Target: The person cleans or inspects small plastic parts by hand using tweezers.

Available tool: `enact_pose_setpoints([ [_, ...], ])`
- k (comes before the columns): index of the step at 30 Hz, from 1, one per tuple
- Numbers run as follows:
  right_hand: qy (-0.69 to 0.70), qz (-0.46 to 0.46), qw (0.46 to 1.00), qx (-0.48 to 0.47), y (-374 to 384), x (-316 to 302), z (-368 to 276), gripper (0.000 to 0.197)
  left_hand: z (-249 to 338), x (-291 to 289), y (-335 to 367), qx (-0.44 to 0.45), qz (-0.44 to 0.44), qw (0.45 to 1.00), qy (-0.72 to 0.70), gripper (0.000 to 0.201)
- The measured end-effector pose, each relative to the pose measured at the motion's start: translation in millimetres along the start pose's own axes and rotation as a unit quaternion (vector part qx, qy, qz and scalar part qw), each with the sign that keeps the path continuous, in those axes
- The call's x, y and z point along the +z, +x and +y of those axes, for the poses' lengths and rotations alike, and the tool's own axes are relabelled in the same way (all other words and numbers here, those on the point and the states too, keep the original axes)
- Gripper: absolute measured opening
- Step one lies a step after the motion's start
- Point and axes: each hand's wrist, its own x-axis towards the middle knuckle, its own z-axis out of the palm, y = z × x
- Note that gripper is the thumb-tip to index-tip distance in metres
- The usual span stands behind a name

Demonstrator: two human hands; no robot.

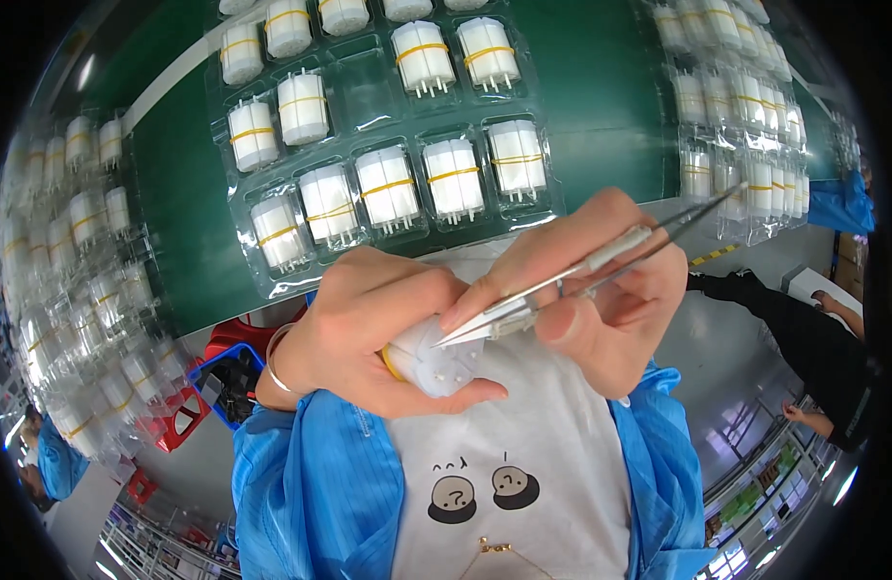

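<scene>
My left hand (pixel 354 314) is wrapped round a white cylindrical part (pixel 438 365) with a yellow band about it, held in front of my chest. Its end face, with small pin-like points, is turned toward my right hand. Metal tweezers (pixel 605 253) with a whitish wrap are gripped in my right hand (pixel 615 324). Their pointed end reaches the edge of the part's end face; whether it pinches anything there cannot be made out. Beyond my hands, a clear plastic tray (pixel 369 92) carries several similar banded white cylinders (pixel 385 184) with pins.
The tray rests on a green tabletop (pixel 601 116). Stacked clear trays of similar cylinders stand at the left (pixel 79 290) and the far right (pixel 741 106). A blue bin (pixel 229 382) and a red stool (pixel 180 416) are at lower left. Another person in dark clothing (pixel 794 329) is on the right.
</scene>
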Motion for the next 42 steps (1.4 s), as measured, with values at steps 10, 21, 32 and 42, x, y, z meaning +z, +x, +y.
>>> enact_pose_setpoints([
  [10,0.047,-0.002,0.999,0.027,-11.3,5.0,2.8,0.046,-0.7,-1.4,0.4,0.012,-0.009,0.999,-0.045,0.039],
  [21,-0.119,-0.100,0.988,-0.005,-3.8,-2.9,-2.8,0.047,-1.0,-5.2,4.4,-0.018,-0.042,0.999,-0.016,0.038],
  [32,-0.009,-0.092,0.995,-0.048,4.7,-15.4,-10.0,0.054,-4.9,-4.3,2.4,-0.004,-0.012,0.988,-0.153,0.045],
  [42,0.012,-0.069,0.996,-0.062,3.0,-19.7,-6.7,0.047,-15.1,2.1,-2.0,-0.030,0.006,0.958,-0.284,0.056],
])
